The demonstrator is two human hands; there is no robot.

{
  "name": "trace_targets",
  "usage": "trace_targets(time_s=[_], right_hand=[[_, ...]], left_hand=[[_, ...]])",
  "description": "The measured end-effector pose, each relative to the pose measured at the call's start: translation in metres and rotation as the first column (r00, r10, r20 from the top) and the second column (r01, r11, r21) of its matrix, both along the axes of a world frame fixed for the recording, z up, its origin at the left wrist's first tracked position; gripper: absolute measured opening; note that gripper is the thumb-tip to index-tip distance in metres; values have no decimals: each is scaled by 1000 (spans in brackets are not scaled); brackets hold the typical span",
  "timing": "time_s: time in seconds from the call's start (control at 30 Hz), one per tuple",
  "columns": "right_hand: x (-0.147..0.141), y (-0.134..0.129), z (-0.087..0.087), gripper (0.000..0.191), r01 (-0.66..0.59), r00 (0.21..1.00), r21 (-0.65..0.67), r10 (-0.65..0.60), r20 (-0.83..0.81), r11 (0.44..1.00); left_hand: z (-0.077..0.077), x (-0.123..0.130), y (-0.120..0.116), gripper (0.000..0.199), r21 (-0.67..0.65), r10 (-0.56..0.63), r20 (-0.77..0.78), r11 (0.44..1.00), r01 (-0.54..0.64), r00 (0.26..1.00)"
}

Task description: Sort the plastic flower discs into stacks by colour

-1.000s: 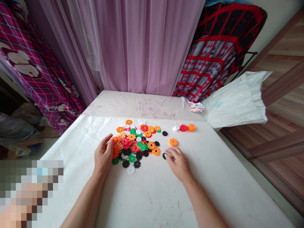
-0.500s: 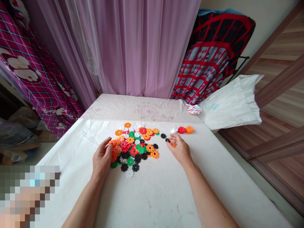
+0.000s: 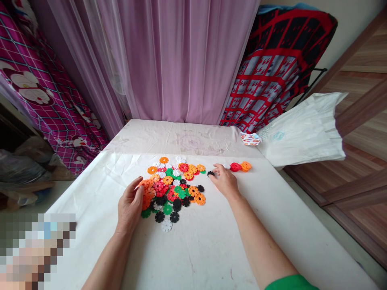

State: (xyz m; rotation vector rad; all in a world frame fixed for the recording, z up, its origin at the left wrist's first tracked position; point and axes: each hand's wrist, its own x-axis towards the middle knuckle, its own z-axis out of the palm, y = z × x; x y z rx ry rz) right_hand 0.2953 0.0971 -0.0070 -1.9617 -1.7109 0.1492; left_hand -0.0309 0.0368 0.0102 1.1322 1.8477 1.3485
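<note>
A loose pile of flower-shaped plastic discs (image 3: 169, 189) in orange, red, green, black and white lies on the white-covered table. At its left edge, my left hand (image 3: 130, 205) rests with curved fingers and the thumb apart, touching or nearly touching orange discs (image 3: 148, 195). To the right of the pile, my right hand (image 3: 225, 181) has thumb and fingertips around a black disc (image 3: 211, 174) at the table surface. The palm side of this hand is hidden. Just beyond it stand a red stack of discs (image 3: 235, 166) and an orange stack (image 3: 246, 166); a white piece is mostly covered by the hand.
A white bag (image 3: 305, 131) and a small patterned paper piece (image 3: 250, 139) lie at the table's back right edge. Purple curtains (image 3: 187, 60) hang behind the table (image 3: 193, 249). Part of the lower left is pixelated.
My right hand has shifted slightly forward and left, bringing its fingertips to the black disc that lay apart. Orange seen under that hand earlier is now hidden. The left hand stays by the pile.
</note>
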Motion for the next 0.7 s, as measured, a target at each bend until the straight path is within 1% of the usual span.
trace_targets(time_s=[0.1, 0.17, 0.23, 0.3, 0.37, 0.4, 0.47, 0.5, 0.57, 0.7], right_hand=[[3, 1, 3, 38, -26, 1000, 1, 26, -7, 1000], [5, -3, 7, 39, -24, 999, 19, 24, -22, 1000], [5, -12, 10, 33, -8, 999, 65, 10, -35, 998], [0, -24, 12, 23, -32, 998, 93, 37, -44, 995], [-9, -37, 11, 17, -120, 991, 66, 124, -57, 991], [-14, -43, 10, 18, -176, 982, 41, 178, -64, 984], [-25, -51, 9, 24, -266, 962, -1, 266, -69, 964], [-29, -54, 8, 28, -291, 955, -14, 290, -63, 957], [-35, -55, 9, 31, -296, 955, -38, 295, -43, 954], [-38, -51, 10, 26, -266, 964, -81, 264, -33, 960]], left_hand=[[1, 1, 0, 39, -2, -1, 2, 1000, 1, 1000], [1, 1, -1, 39, -1, 2, 4, 1000, -2, 1000], [2, 1, -1, 39, -6, 5, 5, 1000, -5, 1000], [2, 1, -1, 39, -5, 3, 1, 1000, -3, 1000], [2, 1, -1, 38, 8, -2, -5, 1000, 2, 1000], [2, 1, -1, 38, 16, -6, -8, 1000, 6, 1000], [1, 0, -1, 38, 24, -10, -12, 1000, 10, 1000], [1, 0, -1, 39, 25, -11, -15, 1000, 12, 1000], [1, 0, -1, 39, 30, -15, -20, 999, 16, 1000], [1, -1, 0, 38, 43, -23, -26, 999, 24, 999]])
